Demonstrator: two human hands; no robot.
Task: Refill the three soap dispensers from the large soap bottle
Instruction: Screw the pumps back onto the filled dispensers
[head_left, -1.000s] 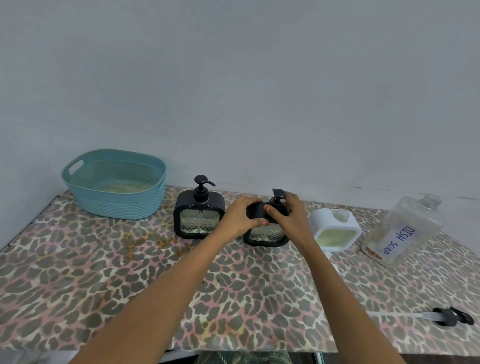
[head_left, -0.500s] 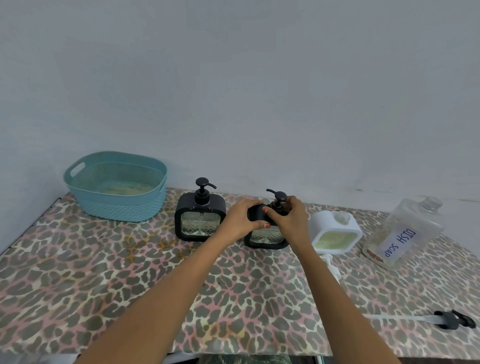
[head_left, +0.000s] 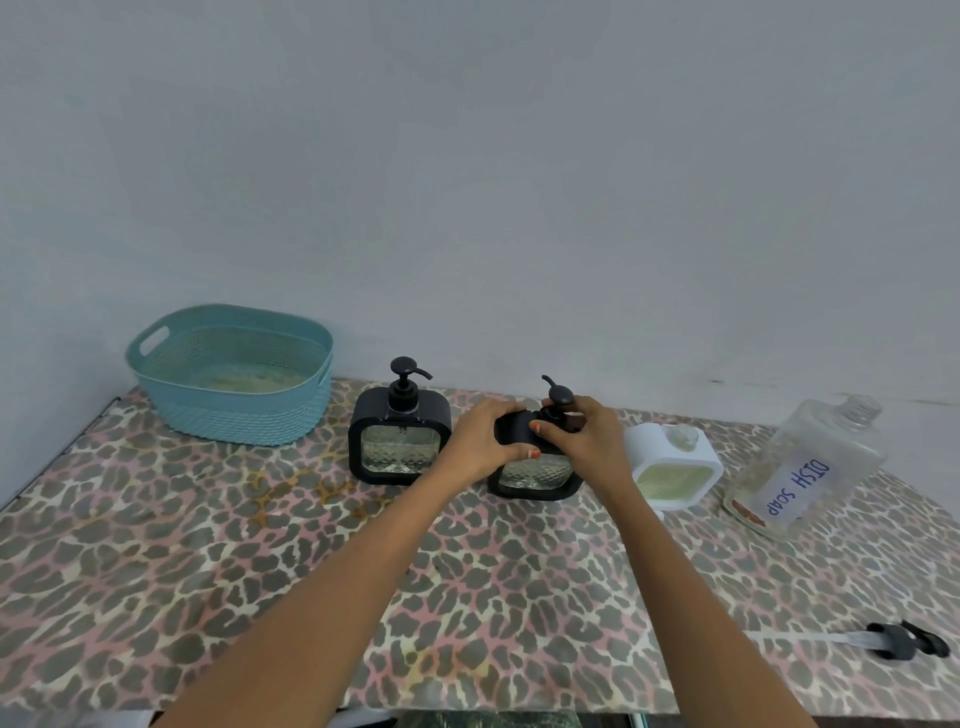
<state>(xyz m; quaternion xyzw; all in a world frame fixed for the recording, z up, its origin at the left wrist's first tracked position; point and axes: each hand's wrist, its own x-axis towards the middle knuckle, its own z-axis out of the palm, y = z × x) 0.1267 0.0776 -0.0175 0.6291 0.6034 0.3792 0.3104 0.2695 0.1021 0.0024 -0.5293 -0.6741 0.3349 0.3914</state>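
Note:
Three soap dispensers stand in a row at the back of the table. The left black dispenser (head_left: 399, 435) has its pump on. My left hand (head_left: 480, 441) grips the top left shoulder of the middle black dispenser (head_left: 535, 478). My right hand (head_left: 582, 441) is closed around that dispenser's black pump head (head_left: 557, 396), whose spout points back left. The white dispenser (head_left: 672, 465) on the right has an open neck and holds pale green soap. The large clear bottle (head_left: 810, 467) labelled DISH SOAP leans uncapped at the far right.
A teal basket (head_left: 231, 374) sits at the back left corner. A loose black pump with a long clear tube (head_left: 883, 640) lies near the front right edge. A leopard-print cloth (head_left: 208, 571) covers the table. A grey wall rises right behind the row.
The pump head under my right hand has turned, so its spout now points back left. Both hands stay on the middle dispenser.

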